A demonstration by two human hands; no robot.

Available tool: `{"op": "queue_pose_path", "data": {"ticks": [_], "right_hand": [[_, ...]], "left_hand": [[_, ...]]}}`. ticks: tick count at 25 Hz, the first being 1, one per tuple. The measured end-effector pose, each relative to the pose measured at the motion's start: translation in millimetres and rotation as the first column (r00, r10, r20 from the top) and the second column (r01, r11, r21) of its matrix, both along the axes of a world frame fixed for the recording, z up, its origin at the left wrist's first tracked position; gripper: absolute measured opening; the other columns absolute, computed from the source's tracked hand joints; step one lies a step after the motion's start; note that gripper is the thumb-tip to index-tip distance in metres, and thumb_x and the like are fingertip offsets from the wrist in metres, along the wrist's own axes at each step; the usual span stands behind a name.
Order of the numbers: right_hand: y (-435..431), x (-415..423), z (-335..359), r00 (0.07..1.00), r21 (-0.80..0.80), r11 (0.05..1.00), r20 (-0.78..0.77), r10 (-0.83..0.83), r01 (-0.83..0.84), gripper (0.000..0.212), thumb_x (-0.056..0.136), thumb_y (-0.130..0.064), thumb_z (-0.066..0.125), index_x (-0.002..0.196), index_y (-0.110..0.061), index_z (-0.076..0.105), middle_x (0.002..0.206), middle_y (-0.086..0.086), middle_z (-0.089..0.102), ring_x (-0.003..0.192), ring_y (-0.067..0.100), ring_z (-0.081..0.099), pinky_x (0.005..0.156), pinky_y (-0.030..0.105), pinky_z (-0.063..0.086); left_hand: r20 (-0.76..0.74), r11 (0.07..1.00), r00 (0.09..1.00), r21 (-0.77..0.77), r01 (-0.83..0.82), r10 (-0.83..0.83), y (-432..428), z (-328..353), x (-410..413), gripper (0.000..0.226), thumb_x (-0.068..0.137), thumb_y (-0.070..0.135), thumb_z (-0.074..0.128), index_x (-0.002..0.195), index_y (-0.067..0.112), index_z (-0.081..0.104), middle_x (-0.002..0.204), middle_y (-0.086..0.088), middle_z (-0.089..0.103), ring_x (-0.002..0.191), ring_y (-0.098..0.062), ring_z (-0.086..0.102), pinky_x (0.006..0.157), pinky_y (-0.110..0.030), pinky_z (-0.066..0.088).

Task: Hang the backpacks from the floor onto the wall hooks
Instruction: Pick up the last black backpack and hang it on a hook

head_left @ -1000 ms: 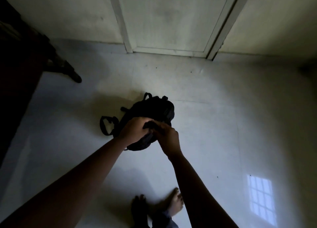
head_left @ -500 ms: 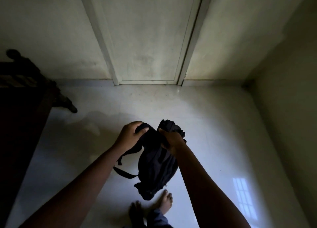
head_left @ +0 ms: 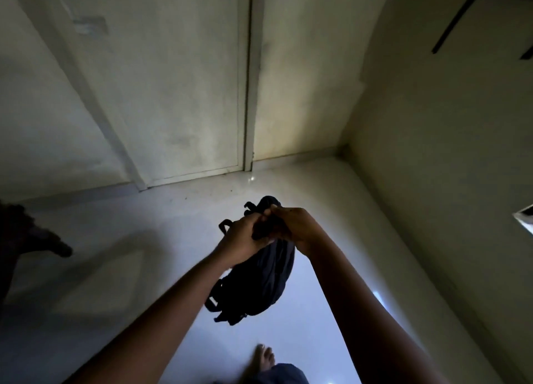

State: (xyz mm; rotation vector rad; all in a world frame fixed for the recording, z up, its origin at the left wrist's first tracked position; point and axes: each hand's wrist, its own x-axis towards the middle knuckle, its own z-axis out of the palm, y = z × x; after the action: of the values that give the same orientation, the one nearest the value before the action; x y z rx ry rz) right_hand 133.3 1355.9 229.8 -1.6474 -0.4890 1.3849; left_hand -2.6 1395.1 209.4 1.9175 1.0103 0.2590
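**Black fabric backpack (head_left: 259, 282) held in mid-air**

We've got the pack approx. centre of view, lifted clear of the glossy white tile floor (head_left: 129, 268). Our left hand (head_left: 245, 236) and right hand (head_left: 294, 227) meet at its top end. The fingers of both are clenched round bunched dark fabric or strap, knuckles nearly touching. Which part exactly we can't tell, it's too dark.

The pack hangs limp below the hands toward 6 o'clock, its body sagging and creased. A strap loop (head_left: 225, 226) sticks out at 9 o'clock of the left hand. A strap w/ a pale buckle (head_left: 212, 301) sits at the pack's lower edge, approx. 7 o'clock. A rounded bit of pack pokes past the knuckles at 12.

Our bare foot (head_left: 262, 360) is at 6 o'clock, under the pack. A pale closed door (head_left: 178, 95) is at 12 and dark furniture (head_left: 17, 233) at 9. A plain cream wall (head_left: 432, 167) is at 3, w/ thin dark straps (head_left: 455, 20) dangling near 1 o'clock.
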Motion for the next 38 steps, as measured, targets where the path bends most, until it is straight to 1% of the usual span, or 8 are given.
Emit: {"op": "queue_pose_path", "data": {"ticks": [6, 12, 17, 20, 24, 30, 34, 38], "right_hand": [[19.7, 56.7, 28.6, 0.989, 0.196, 0.977, 0.096, -0.11, 0.09, 0.022, 0.088, -0.028, 0.06, 0.077, -0.016, 0.074, 0.089, 0.013, 0.073, 0.086, 0.027, 0.068, 0.092, 0.041, 0.053], [53.3, 177.4, 62.8, 0.885, 0.287, 0.956, 0.427, -0.188, 0.065, 0.016, 0.087, -0.029, 0.062, 0.073, -0.024, 0.068, 0.085, 0.01, 0.071, 0.083, 0.023, 0.064, 0.088, 0.044, 0.054], [65.9, 257.6, 125.3, 0.77, 0.446, 0.891, 0.597, -0.226, -0.085, 0.034, 0.089, -0.021, 0.061, 0.122, -0.017, 0.055, 0.105, -0.007, 0.063, 0.081, -0.003, 0.063, 0.071, 0.014, 0.052], [72.2, 313.6, 167.0, 0.657, 0.457, 0.88, 0.704, -0.27, -0.128, 0.034, 0.091, -0.023, 0.058, 0.123, -0.014, 0.059, 0.114, -0.001, 0.065, 0.095, 0.011, 0.065, 0.074, 0.018, 0.046], [75.2, 386.6, 200.1, 0.745, 0.561, 0.826, 0.572, -0.345, -0.048, 0.023, 0.095, -0.013, 0.05, 0.106, -0.003, 0.067, 0.08, -0.008, 0.065, 0.062, -0.015, 0.058, 0.062, 0.002, 0.042], [107.4, 481.9, 268.6, 0.683, 0.752, 0.644, 0.395, -0.615, 0.145, 0.019, 0.095, -0.016, 0.049, 0.089, -0.02, 0.067, 0.076, -0.002, 0.066, 0.062, 0.003, 0.061, 0.058, 0.016, 0.05], [132.7, 548.4, 333.6, 0.542, 0.833, 0.495, 0.304, -0.783, 0.248, 0.015, 0.089, -0.017, 0.059, 0.09, -0.021, 0.073, 0.085, 0.006, 0.074, 0.076, 0.017, 0.068, 0.075, 0.034, 0.056], [144.1, 595.2, 396.0, 0.339, 0.886, 0.394, 0.304, -0.891, 0.242, 0.011, 0.085, -0.021, 0.066, 0.082, -0.026, 0.074, 0.075, -0.001, 0.076, 0.069, 0.011, 0.071, 0.065, 0.025, 0.059]], "left_hand": [[0.218, 0.973, 0.95, 0.011, -0.231, 0.223, 40.1, 19.3, 75.0, 0.024, 0.078, 0.014, 0.072, 0.1, 0.005, 0.073, 0.1, -0.009, 0.074, 0.093, -0.013, 0.066, 0.06, 0.004, 0.041], [0.348, 0.995, 0.937, 0.101, 0.004, -0.039, 97.5, 80.4, 185.8, 0.022, 0.091, 0.017, 0.054, 0.08, 0.003, 0.068, 0.071, -0.005, 0.057, 0.071, -0.013, 0.052, 0.061, -0.015, 0.035], [0.445, 0.947, 0.841, 0.064, 0.313, -0.308, 124.7, 172.2, 278.4, 0.033, 0.098, 0.016, 0.037, 0.066, 0.014, 0.047, 0.068, -0.003, 0.041, 0.063, 0.0, 0.045, 0.064, -0.008, 0.034], [0.42, 0.88, 0.783, 0.088, 0.467, -0.458, 140.9, 211.6, 328.3, 0.029, 0.095, 0.025, 0.04, 0.068, 0.018, 0.047, 0.066, 0.003, 0.042, 0.059, 0.003, 0.043, 0.068, -0.012, 0.034], [0.527, 0.887, 0.734, 0.089, 0.454, -0.428, 166.5, 243.9, 398.6, 0.025, 0.094, 0.025, 0.042, 0.071, 0.022, 0.053, 0.056, 0.016, 0.053, 0.059, 0.006, 0.048, 0.068, -0.009, 0.038], [0.527, 0.812, 0.617, 0.382, 0.442, -0.584, 202.7, 310.5, 514.3, 0.014, 0.094, 0.019, 0.048, 0.09, 0.023, 0.062, 0.072, 0.009, 0.06, 0.064, 0.004, 0.058, 0.063, -0.012, 0.045], [0.634, 0.827, 0.566, 0.537, 0.168, -0.527, 242.2, 371.5, 609.8, 0.017, 0.089, 0.016, 0.058, 0.093, 0.008, 0.072, 0.093, -0.004, 0.071, 0.093, -0.014, 0.065, 0.085, -0.027, 0.05], [0.744, 0.823, 0.391, 0.564, 0.067, -0.542, 256.9, 430.4, 686.2, 0.017, 0.082, 0.015, 0.067, 0.097, 0.008, 0.069, 0.074, -0.001, 0.071, 0.066, 0.003, 0.065, 0.061, -0.009, 0.05]]}}
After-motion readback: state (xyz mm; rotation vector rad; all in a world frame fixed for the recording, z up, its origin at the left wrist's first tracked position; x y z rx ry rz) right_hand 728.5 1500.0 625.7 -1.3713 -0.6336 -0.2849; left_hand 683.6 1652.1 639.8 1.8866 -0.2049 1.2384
